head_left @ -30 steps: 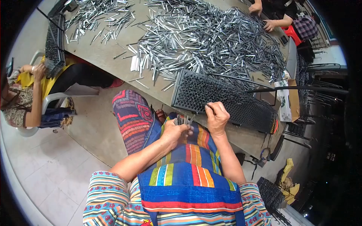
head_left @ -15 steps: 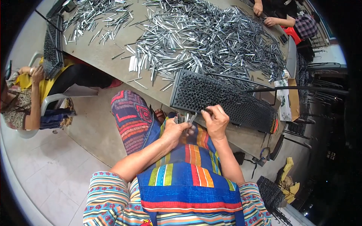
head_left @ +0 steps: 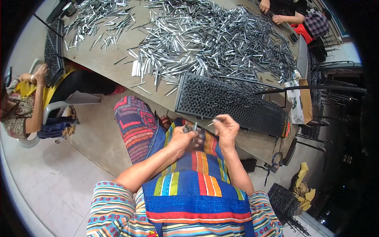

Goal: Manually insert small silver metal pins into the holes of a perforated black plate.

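My left hand [head_left: 181, 141] is closed around a small bunch of thin, silvery strips [head_left: 191, 127] above my lap, their ends poking up past the thumb. To its right, my right hand [head_left: 226, 132] is pinched, with a slim strip [head_left: 209, 123] seeming to jut from the fingertips toward the bunch. Just beyond both hands lies a long black tray [head_left: 233, 103] full of small round holes, slanting along the table's near edge. Behind the tray spreads a big loose heap of thin silver and dark strips [head_left: 213, 43].
A smaller heap of strips [head_left: 98, 23] lies at the far left of the table [head_left: 114, 69]. An open cardboard box [head_left: 304, 104] stands right of the tray, near a dark rod [head_left: 316, 88]. One person [head_left: 37, 102] sits at left by another holed tray [head_left: 53, 53]; another's hands [head_left: 279, 19] work at far right.
My right hand has shifted slightly, and a slim strip now shows at its fingertips. The strips in my left hand sit more closely together. The whole view has moved slightly.
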Demonstrator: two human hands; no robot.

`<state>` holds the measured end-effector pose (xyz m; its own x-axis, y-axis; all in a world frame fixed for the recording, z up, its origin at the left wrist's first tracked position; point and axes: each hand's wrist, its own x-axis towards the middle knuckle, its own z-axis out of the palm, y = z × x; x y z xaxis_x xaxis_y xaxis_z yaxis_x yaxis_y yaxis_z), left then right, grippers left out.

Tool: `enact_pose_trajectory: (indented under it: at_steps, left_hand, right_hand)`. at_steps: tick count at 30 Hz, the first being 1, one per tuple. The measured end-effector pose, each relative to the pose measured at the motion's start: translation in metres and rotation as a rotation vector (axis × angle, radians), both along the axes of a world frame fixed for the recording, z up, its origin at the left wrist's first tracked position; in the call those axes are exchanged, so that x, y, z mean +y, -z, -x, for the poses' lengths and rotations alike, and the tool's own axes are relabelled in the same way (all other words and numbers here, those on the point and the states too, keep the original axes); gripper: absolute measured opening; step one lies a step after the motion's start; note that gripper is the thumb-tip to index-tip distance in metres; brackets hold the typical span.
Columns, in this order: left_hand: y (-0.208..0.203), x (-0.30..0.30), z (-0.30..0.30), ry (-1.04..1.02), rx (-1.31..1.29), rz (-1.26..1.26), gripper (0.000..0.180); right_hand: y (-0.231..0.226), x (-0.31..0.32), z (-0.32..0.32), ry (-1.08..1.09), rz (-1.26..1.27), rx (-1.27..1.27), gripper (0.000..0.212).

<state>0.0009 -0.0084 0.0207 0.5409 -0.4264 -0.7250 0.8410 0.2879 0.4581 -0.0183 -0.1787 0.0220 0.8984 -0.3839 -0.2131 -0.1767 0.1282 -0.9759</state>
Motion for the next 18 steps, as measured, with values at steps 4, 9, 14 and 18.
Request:
enact_pose_trajectory:
  at_steps: [4,9,14,18]
  left_hand:
    - [0.013,0.006,0.011,0.15,-0.04,-0.019,0.015]
    - [0.008,0.01,0.019,0.276,-0.181,0.028,0.019]
    - [0.017,0.012,0.021,0.202,-0.223,0.002,0.016]
    - [0.006,0.011,0.011,0.115,-0.14,-0.069,0.015]
  right_hand:
    - [0.003,-0.017,-0.013,0.105,0.282,-0.194,0.007]
    - [0.003,-0.021,-0.024,0.02,0.715,-0.33,0.009]
    - [0.002,-0.017,-0.022,-0.014,0.784,-0.287,0.009]
    - [-0.008,-0.013,-0.018,-0.016,0.804,-0.093,0.009]
